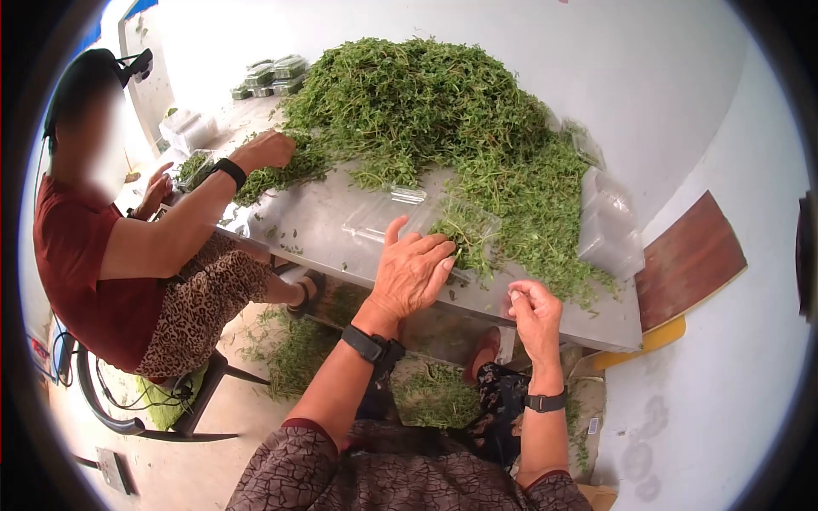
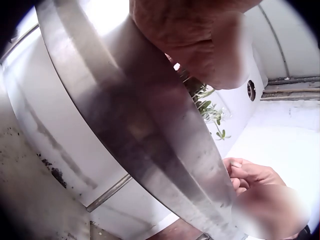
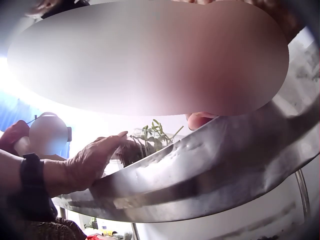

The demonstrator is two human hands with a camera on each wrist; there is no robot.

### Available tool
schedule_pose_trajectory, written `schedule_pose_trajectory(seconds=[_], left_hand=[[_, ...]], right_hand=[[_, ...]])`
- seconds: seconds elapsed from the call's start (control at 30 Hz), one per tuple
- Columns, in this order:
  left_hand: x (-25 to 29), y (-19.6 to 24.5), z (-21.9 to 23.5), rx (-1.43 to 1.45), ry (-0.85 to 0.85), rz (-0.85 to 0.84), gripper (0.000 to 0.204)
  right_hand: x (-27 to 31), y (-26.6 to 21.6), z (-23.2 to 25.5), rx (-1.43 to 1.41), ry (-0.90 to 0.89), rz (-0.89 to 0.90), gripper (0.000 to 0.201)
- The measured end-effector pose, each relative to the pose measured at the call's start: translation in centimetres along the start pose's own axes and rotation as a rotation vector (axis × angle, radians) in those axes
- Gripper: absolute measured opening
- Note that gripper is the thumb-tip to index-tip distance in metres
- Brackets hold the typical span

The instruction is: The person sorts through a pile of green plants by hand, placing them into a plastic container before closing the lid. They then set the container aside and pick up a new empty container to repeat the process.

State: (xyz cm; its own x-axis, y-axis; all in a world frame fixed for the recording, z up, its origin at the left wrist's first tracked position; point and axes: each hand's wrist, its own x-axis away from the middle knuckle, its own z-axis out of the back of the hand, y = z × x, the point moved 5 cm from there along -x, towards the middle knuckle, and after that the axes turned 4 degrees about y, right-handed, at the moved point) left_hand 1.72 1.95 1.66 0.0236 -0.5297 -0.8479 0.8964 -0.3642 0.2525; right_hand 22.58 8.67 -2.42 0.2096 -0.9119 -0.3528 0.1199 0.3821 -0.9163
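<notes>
In the head view, a clear container (image 1: 490,223) with leafy green stems (image 1: 460,228) lies near the table's front edge. My left hand (image 1: 411,271) is over its left part, back of the hand up and fingertips at the stems; what lies under the fingers is hidden. The right wrist view shows this left hand (image 3: 95,160) beside the stems (image 3: 156,134), fingers extended. My right hand (image 1: 537,315) is at the table edge, right of the container, fingers curled and thumb near the index finger. In the left wrist view, the right hand (image 2: 255,175) shows nothing between its fingers.
A large heap of greens (image 1: 417,102) covers the table's back and right. Clear container stacks stand at right (image 1: 609,223) and left (image 1: 189,132); filled boxes (image 1: 274,75) lie behind. Another person (image 1: 102,281) sits at left, handling greens. A brown board (image 1: 694,260) leans at right.
</notes>
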Motion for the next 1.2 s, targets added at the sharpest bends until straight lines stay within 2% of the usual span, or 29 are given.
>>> schedule_pose_trajectory(seconds=[0.03, 0.1, 0.13, 0.2, 0.23, 0.3, 0.37, 0.5, 0.6, 0.63, 0.7, 0.83, 0.9, 1.0, 1.13, 1.2], left_hand=[[-0.1, 0.0, -0.2, -0.018, -0.045, 0.013, 0.024], [-0.2, 0.0, -0.1, -0.021, -0.089, 0.029, 0.026], [-0.2, 0.0, -0.3, -0.027, -0.145, 0.045, 0.028], [-0.1, -0.1, -0.3, -0.013, -0.147, 0.052, 0.029], [-0.1, -0.2, -0.3, -0.007, -0.149, 0.055, 0.030], [0.0, -0.1, -0.2, -0.010, -0.159, 0.053, 0.029], [0.0, -0.2, -0.3, -0.016, -0.165, 0.051, 0.028], [0.4, -0.1, 0.0, 0.003, -0.066, 0.004, 0.023], [0.4, 0.0, 0.5, 0.017, 0.005, -0.005, 0.022], [0.4, 0.0, 0.8, 0.015, 0.045, 0.009, 0.022], [0.5, -0.2, 0.7, 0.019, 0.053, 0.015, 0.023], [0.4, -0.2, 0.7, 0.026, 0.045, 0.039, 0.025], [0.5, -0.4, 0.5, 0.028, 0.041, 0.039, 0.026], [0.4, -0.5, 0.4, 0.023, 0.032, 0.039, 0.027], [0.2, -0.4, 0.1, -0.001, -0.017, 0.034, 0.029], [0.1, -0.3, 0.0, 0.001, -0.035, 0.038, 0.029]], right_hand=[[0.0, -0.8, 0.2, 0.007, 0.000, 0.005, 0.013], [0.1, -1.9, 0.4, -0.051, 0.002, -0.181, 0.017], [0.0, -2.5, 0.4, -0.044, 0.002, -0.181, 0.017], [-0.7, -4.4, 0.4, 0.044, 0.034, 0.015, 0.022], [-1.1, -4.9, 0.3, 0.048, 0.038, 0.015, 0.022], [-1.9, -6.9, -0.5, 0.213, -0.030, 0.223, 0.026], [-2.9, -7.2, -1.3, 0.310, -0.034, 0.288, 0.027], [-4.4, -8.3, -2.8, 0.551, -0.083, 0.407, 0.029], [-5.3, -7.0, -3.6, 0.604, -0.148, 0.472, 0.026], [-5.5, -7.1, -3.6, 0.603, -0.146, 0.471, 0.026], [-5.9, -6.6, -3.8, 0.665, -0.218, 0.323, 0.023], [-6.0, -5.9, -3.8, 0.625, -0.190, 0.311, 0.020], [-6.3, -5.7, -3.8, 0.526, -0.168, 0.223, 0.019], [-6.8, -5.9, -3.9, 0.544, -0.205, 0.279, 0.020], [-7.6, -4.5, -4.1, 0.491, -0.259, 0.202, 0.016], [-7.8, -4.9, -4.1, 0.556, -0.216, 0.353, 0.011]])
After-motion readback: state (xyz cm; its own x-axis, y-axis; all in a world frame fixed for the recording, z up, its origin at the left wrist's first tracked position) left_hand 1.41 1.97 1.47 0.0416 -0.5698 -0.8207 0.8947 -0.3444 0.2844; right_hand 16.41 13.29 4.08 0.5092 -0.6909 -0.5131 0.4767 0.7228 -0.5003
